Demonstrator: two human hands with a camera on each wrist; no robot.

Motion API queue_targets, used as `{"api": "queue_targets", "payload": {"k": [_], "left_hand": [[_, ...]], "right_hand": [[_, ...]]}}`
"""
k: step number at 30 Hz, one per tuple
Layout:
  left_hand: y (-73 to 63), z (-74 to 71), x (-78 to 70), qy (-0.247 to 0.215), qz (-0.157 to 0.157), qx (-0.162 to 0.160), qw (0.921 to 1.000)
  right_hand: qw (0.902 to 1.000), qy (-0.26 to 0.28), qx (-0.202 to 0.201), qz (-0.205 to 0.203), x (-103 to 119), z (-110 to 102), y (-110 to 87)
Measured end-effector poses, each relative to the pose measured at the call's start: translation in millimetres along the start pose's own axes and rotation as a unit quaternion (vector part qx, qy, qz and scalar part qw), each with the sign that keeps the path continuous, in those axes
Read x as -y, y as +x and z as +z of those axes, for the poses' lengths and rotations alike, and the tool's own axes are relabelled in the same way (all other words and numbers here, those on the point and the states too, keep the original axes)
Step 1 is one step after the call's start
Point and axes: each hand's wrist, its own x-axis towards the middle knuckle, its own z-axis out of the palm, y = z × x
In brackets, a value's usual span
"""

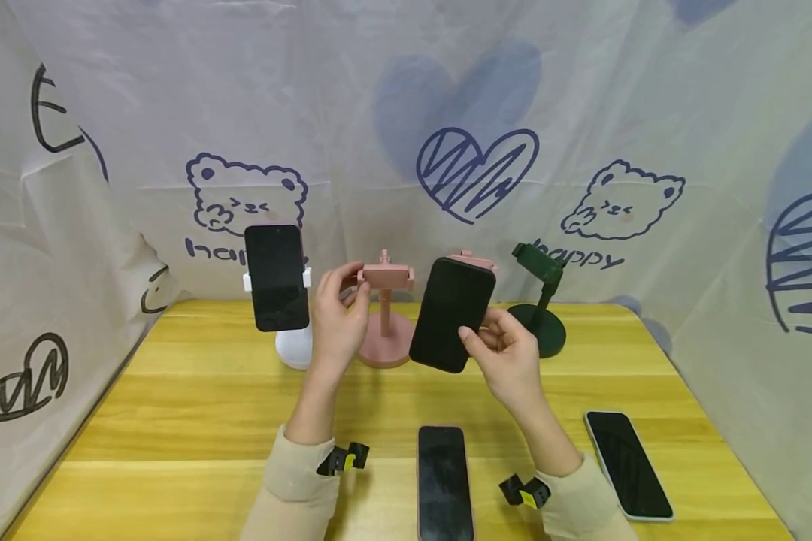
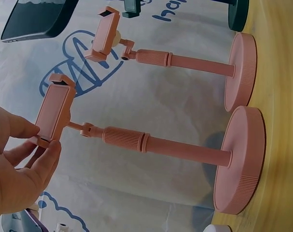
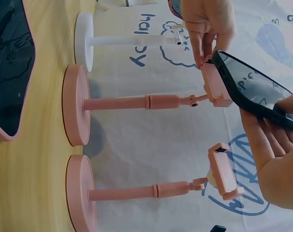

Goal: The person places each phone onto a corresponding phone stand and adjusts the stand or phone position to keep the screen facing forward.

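My left hand [image 1: 340, 319] pinches the left end of the clamp on a pink phone stand [image 1: 387, 278], thumb in front and fingers behind. In the left wrist view that clamp [image 2: 53, 108] holds no phone. My right hand [image 1: 510, 357] grips a dark phone [image 1: 450, 312] by its lower right edge, thumb on the screen. The phone is raised and tilted to the right, just right of the pinched clamp. It hides most of a second pink stand [image 1: 474, 261], which the left wrist view shows with a bare clamp [image 2: 105, 36].
On the left, a white stand [image 1: 294, 349] bears an upright phone [image 1: 276, 278]. A dark green stand [image 1: 541, 263] stands at the back right. One phone [image 1: 444, 481] lies at the front middle of the wooden table [image 1: 196, 421], another [image 1: 629, 466] at the right.
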Motion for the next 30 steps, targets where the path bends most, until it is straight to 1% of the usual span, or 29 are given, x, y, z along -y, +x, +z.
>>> {"api": "queue_targets", "payload": {"k": [6, 9, 12, 16, 24, 30], "left_hand": [[1.4, -0.8, -1.5, -0.004, -0.004, -0.001, 1.0], [1.2, -1.0, -0.5, -0.003, -0.004, 0.0, 1.0], [0.8, -1.4, -0.8, -0.001, -0.004, 0.004, 1.0], [1.1, -2.7, -1.1, 0.004, -0.003, 0.011, 0.9999], [1.6, -4.7, -0.6, 0.003, -0.006, 0.019, 0.9998], [2.2, -5.7, -0.5, -0.003, -0.012, 0.026, 0.9996]], "right_hand": [[0.9993, 0.012, -0.015, 0.033, -1.2, 3.0, 5.2], [0.9989, 0.027, -0.02, 0.032, -0.1, 5.9, 8.1], [0.9987, 0.038, -0.027, 0.022, 2.4, 9.4, 13.0], [0.9971, 0.068, -0.033, 0.014, 6.6, 15.3, 23.5], [0.9907, 0.128, -0.035, 0.03, 9.8, 29.7, 48.2], [0.9883, 0.146, -0.037, 0.024, 11.3, 43.3, 68.0]]}}
